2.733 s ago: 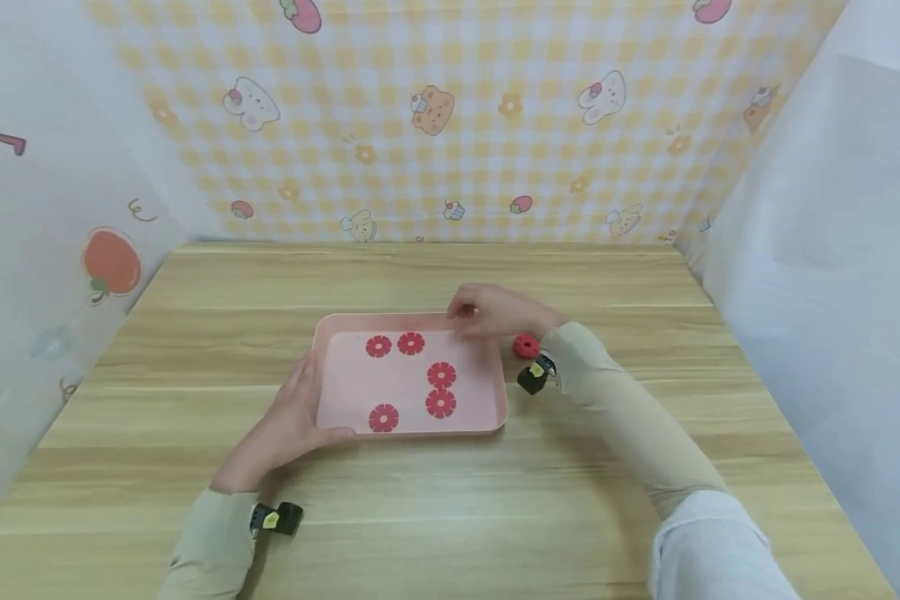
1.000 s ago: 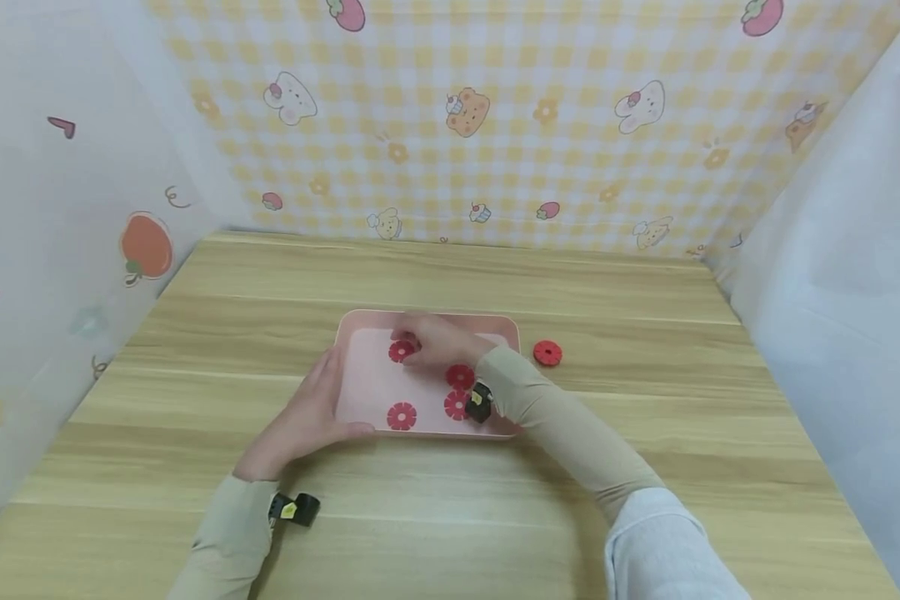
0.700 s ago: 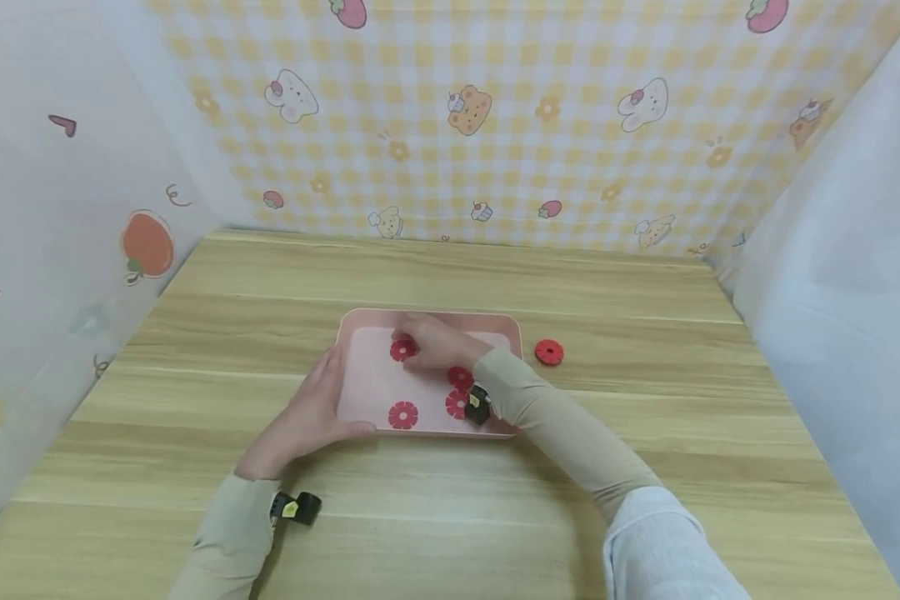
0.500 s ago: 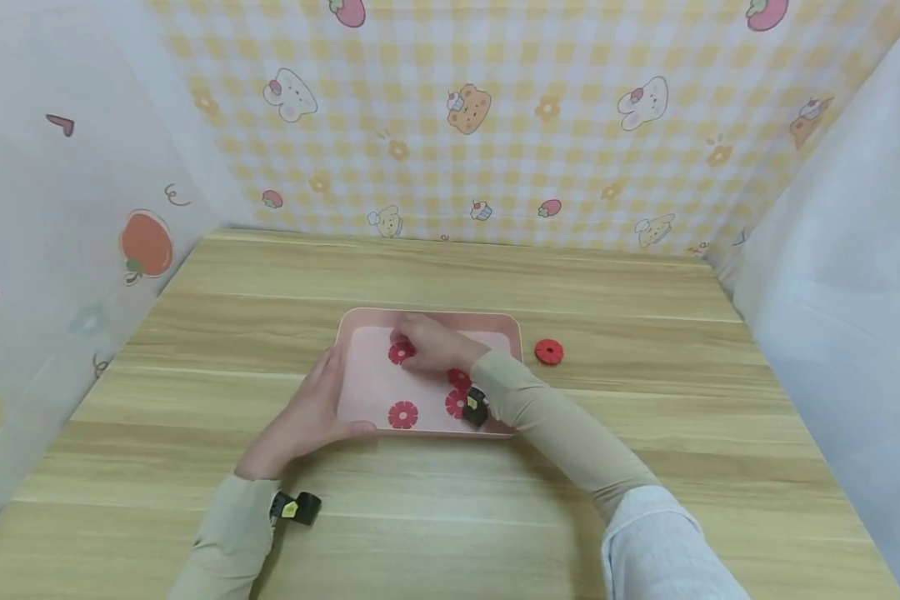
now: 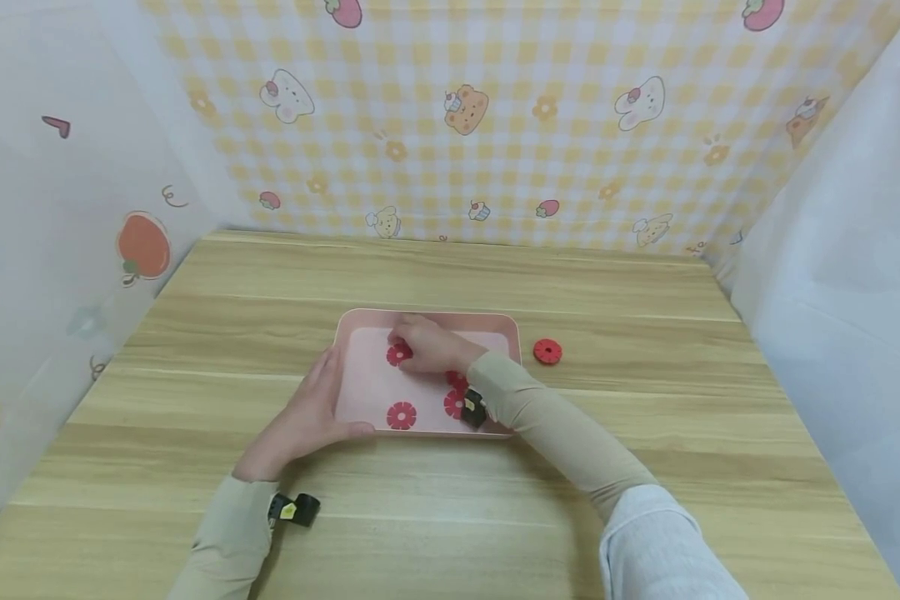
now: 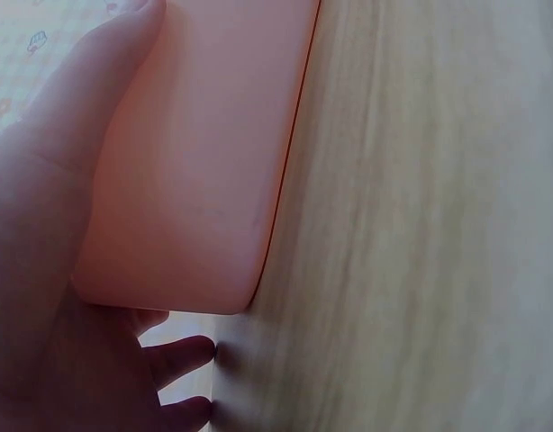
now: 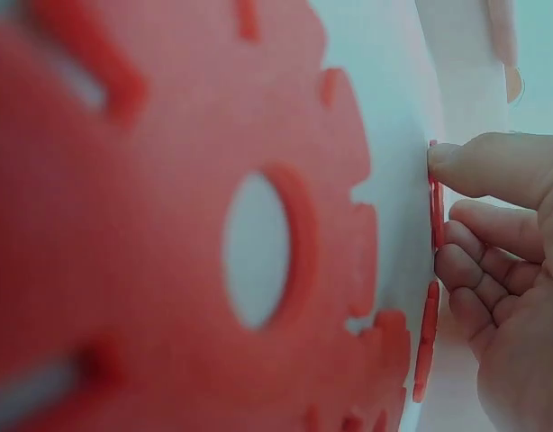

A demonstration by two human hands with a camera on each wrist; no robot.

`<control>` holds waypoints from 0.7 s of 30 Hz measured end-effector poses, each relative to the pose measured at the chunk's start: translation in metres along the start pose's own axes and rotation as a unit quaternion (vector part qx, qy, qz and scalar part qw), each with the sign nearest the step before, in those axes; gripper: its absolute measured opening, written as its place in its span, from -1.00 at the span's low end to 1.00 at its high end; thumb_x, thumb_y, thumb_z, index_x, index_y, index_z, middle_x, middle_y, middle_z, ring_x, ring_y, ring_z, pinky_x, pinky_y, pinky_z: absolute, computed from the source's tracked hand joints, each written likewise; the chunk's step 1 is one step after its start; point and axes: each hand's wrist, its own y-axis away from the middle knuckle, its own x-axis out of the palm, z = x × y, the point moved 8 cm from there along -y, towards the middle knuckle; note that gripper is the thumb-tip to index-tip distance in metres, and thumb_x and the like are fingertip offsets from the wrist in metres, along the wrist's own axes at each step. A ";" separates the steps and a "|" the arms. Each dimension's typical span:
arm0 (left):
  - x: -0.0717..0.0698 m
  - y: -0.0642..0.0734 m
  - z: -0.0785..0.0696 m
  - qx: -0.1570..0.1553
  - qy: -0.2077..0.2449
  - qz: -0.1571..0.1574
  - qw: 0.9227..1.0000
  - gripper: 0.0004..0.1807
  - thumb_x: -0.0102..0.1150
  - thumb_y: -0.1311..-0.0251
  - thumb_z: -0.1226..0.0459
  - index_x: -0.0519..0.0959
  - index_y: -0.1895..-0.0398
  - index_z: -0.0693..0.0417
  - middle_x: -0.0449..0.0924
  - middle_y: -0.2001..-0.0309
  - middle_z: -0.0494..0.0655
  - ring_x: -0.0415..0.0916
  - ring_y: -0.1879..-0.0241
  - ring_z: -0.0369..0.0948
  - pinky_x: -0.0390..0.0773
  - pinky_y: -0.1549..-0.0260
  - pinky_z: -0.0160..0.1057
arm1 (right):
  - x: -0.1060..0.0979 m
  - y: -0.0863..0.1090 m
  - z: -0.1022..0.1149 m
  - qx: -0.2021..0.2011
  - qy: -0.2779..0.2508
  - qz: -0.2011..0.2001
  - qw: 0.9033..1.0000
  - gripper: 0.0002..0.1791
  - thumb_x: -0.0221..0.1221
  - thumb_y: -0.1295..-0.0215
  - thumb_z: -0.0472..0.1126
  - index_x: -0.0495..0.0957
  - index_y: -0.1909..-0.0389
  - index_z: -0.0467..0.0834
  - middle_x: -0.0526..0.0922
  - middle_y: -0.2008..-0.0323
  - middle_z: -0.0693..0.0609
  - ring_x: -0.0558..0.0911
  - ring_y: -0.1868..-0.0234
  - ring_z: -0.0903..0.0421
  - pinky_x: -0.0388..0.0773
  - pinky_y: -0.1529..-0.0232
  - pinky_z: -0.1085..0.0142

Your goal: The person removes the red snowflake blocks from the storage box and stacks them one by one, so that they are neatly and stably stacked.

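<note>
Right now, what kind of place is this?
Perhaps a play or filming corner: there's a wood-grained table, a yellow-checked cartoon backdrop behind it, and a pink tray holding red discs.

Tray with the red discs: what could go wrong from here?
The right hand grasps a thin disc close to the tray floor, so it might slip free. In the head view, the right wrist camera partly covers another disc; as the arm moves, it could nudge that one. The left hand rests at the tray's near left corner; a push there might slide the tray.
</note>
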 end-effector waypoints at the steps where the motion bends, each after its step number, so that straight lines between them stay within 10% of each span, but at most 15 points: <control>1: 0.000 0.000 0.000 0.000 0.001 0.000 1.000 0.48 0.43 0.24 -0.24 -0.32 -0.48 0.32 -0.29 -0.50 0.30 -0.15 -0.44 0.22 0.10 -0.33 0.23 | 0.000 0.000 0.000 0.000 0.001 0.000 1.000 -0.49 0.31 -0.17 -0.13 0.49 -0.15 -0.16 0.48 0.08 0.03 0.44 0.08 0.16 0.49 -0.03 0.41; 21: 0.001 0.002 0.001 -0.006 0.007 0.002 1.000 0.48 0.45 0.25 -0.23 -0.32 -0.49 0.30 -0.32 -0.50 0.32 -0.19 -0.44 0.27 0.07 -0.32 0.26 | -0.027 0.023 -0.009 0.005 -0.079 -0.011 0.997 -0.61 0.30 -0.18 -0.13 0.55 -0.05 -0.04 0.43 0.12 0.12 0.45 0.11 0.17 0.53 0.08 0.41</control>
